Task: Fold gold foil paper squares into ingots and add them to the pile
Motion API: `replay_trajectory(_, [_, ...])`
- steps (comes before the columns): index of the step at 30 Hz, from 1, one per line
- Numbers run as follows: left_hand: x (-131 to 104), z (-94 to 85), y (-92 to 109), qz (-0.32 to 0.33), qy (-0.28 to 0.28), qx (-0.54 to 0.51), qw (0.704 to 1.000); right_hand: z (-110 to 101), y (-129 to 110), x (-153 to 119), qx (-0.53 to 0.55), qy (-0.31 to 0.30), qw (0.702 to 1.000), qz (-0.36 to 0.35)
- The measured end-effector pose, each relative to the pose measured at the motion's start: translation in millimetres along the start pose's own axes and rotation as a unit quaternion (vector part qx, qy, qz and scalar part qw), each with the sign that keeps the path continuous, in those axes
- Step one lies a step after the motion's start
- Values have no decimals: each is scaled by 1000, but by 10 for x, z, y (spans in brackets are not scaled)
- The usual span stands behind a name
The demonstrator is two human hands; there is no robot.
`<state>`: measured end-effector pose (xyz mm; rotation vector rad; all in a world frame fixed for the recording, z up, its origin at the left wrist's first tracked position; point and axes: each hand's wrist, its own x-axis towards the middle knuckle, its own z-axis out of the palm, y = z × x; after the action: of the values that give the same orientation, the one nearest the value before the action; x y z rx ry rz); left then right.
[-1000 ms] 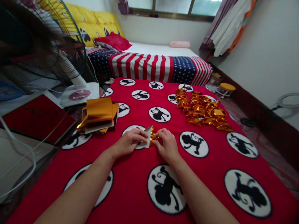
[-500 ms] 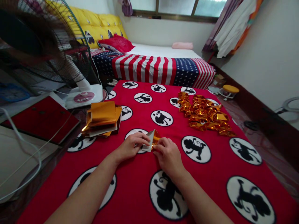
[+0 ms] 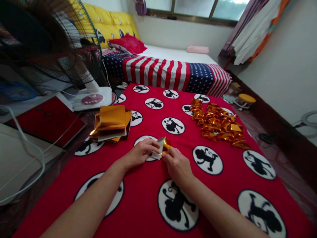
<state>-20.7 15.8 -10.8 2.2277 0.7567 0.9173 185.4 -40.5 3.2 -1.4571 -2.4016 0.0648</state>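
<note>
A partly folded sheet of gold foil paper (image 3: 160, 148) is between my hands, low over the red cloth (image 3: 148, 178). Its pale grey back faces left and its shiny gold side shows on the right. My left hand (image 3: 142, 152) grips the pale side, thumb and fingers closed on the edge. With pinched fingers, my right hand (image 3: 177, 162) holds the gold side; its fingertips are partly hidden. To the left lies a stack of gold foil sheets (image 3: 112, 119). Several folded gold foil pieces (image 3: 215, 122) sit in rows at the right.
An electric fan (image 3: 92, 97) stands left of the cloth, beside a red panel (image 3: 49, 119) and a white cable (image 3: 32, 142). Behind is a bed with a striped, starred cover (image 3: 168, 71). A yellow-topped stool (image 3: 246, 98) stands on the floor at right.
The view has shifted slightly, so the surroundings appear a little farther right. Both hands keep their grip on the foil paper, and slightly more of its gold side shows.
</note>
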Motion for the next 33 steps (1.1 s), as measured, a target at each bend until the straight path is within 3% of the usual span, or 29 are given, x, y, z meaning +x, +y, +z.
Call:
replay_trajectory(5, [2,-15,-10,15,9,12,1000,26,-15,-59,167,29,981,94])
replay_trajectory(9, [-3,-16,16,28,-1,44,999,21,-7,-75,219,34,967,130])
replay_trajectory(17, [3,-37,143,36,-20,47,998,-12,13,-72,206,26,969,134])
replay_trajectory(25, [1,-15,80,26,-11,34,999,-72,-12,21,155,-17,982,111])
replay_trajectory(33, [-1,51,-6,62,-11,90,994,12,0,-72,189,29,976,109])
